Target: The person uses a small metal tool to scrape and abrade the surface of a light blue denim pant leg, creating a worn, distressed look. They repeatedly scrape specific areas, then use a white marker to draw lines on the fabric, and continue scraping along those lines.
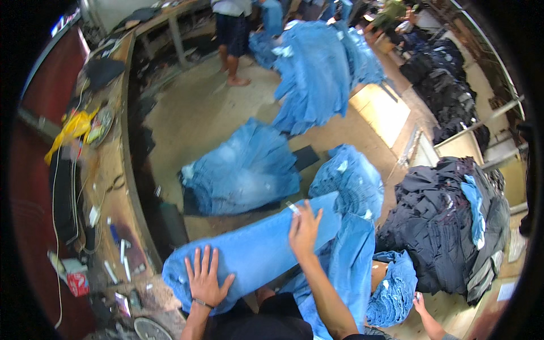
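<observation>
A light-blue denim trouser leg [258, 241] lies stretched across in front of me, slanting up to the right. My left hand [207, 277] rests flat on its left end with the fingers spread. Over toward the leg's right end, my right hand [305, 229] touches the denim, its fingertips around a small whitish piece [292, 208] too small to name. More of the blue denim [351, 266] hangs down beside my right forearm.
Blue denim stacks lie on the floor ahead [243, 170] and farther back [314, 73]. A dark clothes pile [430, 215] stands right. Along the left runs a wooden bench [122, 198] with scissors [116, 182]. Another person's hand [420, 304] is near rolled denim [391, 294]; someone stands barefoot [232, 56] at the back.
</observation>
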A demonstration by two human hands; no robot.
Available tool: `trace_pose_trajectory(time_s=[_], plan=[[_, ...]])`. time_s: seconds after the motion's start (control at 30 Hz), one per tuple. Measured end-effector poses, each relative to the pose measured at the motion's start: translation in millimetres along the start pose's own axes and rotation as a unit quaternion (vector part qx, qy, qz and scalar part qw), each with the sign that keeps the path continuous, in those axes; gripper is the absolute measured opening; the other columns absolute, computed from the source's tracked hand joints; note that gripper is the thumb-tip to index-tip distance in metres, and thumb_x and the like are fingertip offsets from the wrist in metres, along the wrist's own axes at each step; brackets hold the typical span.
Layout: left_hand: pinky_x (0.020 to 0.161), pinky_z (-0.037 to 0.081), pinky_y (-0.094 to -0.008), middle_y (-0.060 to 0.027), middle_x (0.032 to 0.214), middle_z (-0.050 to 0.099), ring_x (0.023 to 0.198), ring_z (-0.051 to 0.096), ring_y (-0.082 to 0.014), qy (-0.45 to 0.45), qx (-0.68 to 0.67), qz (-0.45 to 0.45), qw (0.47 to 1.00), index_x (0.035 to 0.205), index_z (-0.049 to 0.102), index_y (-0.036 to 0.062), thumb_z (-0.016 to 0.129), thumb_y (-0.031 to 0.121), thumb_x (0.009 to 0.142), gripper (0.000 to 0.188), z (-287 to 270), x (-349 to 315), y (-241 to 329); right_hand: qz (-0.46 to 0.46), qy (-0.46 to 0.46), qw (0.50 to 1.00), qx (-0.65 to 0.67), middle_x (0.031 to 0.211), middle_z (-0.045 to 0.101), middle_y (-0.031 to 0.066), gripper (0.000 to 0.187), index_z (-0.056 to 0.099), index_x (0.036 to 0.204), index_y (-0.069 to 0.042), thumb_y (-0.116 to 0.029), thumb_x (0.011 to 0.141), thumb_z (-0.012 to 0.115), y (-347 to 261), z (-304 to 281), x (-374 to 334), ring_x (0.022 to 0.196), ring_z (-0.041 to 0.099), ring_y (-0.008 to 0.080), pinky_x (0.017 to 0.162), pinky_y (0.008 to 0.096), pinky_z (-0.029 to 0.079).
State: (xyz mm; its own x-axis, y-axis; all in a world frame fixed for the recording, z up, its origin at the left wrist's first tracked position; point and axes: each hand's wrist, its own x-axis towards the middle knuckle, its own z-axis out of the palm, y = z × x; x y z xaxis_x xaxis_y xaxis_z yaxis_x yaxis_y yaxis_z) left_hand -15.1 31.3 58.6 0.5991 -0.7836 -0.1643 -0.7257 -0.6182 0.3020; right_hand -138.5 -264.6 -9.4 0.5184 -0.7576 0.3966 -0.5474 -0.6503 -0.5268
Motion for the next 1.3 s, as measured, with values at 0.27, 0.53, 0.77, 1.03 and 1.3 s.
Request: trace_pose_trajectory(time_s=[0.27, 0.53, 0.77, 1.03, 1.3], plan=[[0.123, 0.026, -0.0631, -0.0189, 0.145, 0.061, 0.148, 0.044, -0.0396, 0.092, -0.007, -0.020, 0.996, 0.135, 0.068, 0.0080, 0.070, 0.051, 0.093, 0.060, 1, 76, -26, 0.262, -0.016, 0.944, 0.200, 0.091, 0.067, 0.0080, 0.024, 0.063, 0.123, 0.001, -0.017, 0.108, 0.059, 11, -62, -3, 0.079, 0.063, 0.0140, 0.075, 0.0325, 0.053], [0.116, 0.039, -0.0542, -0.0186, 0.142, 0.064, 0.137, 0.056, -0.0381, -0.135, -0.176, -0.062, 0.973, 0.139, 0.063, 0.0072, 0.064, 0.067, 0.093, 0.076, -12, 115, -45, 0.220, -0.022, 0.955, 0.198, 0.082, 0.062, 0.0039, 0.022, 0.064, 0.120, 0.000, -0.017, 0.108, 0.059, 25, -48, 3, 0.068, 0.054, 0.0091, 0.062, 0.0267, 0.044], [0.067, 0.043, -0.0415, -0.0138, 0.076, 0.057, 0.071, 0.054, -0.0235, -0.308, -0.365, 0.213, 0.852, 0.098, 0.069, 0.0007, 0.067, 0.052, 0.100, 0.052, 46, 205, -10, 0.174, -0.070, 0.968, 0.166, 0.077, 0.059, -0.0001, 0.023, 0.067, 0.119, 0.002, -0.017, 0.108, 0.059, 6, -39, -11, 0.065, 0.049, 0.0054, 0.059, 0.0236, 0.038], [0.066, 0.048, -0.0501, -0.0228, 0.072, 0.065, 0.070, 0.065, -0.0362, -0.237, -0.341, 0.207, 0.886, 0.088, 0.073, -0.0032, 0.059, 0.060, 0.101, 0.066, 46, 197, -9, 0.218, -0.060, 0.962, 0.151, 0.080, 0.061, 0.0015, 0.024, 0.067, 0.122, 0.002, -0.014, 0.106, 0.061, -20, -59, -18, 0.067, 0.055, 0.0079, 0.059, 0.0246, 0.043], [0.059, 0.040, -0.0495, -0.0265, 0.065, 0.053, 0.056, 0.051, -0.0365, -0.243, -0.363, 0.235, 0.868, 0.077, 0.065, -0.0058, 0.060, 0.053, 0.104, 0.065, 44, 203, -13, -0.041, -0.190, 0.975, 0.108, 0.110, 0.076, 0.0246, 0.032, 0.068, 0.124, 0.003, -0.003, 0.094, 0.072, -88, -46, -99, 0.086, 0.078, 0.0346, 0.072, 0.0358, 0.061]])
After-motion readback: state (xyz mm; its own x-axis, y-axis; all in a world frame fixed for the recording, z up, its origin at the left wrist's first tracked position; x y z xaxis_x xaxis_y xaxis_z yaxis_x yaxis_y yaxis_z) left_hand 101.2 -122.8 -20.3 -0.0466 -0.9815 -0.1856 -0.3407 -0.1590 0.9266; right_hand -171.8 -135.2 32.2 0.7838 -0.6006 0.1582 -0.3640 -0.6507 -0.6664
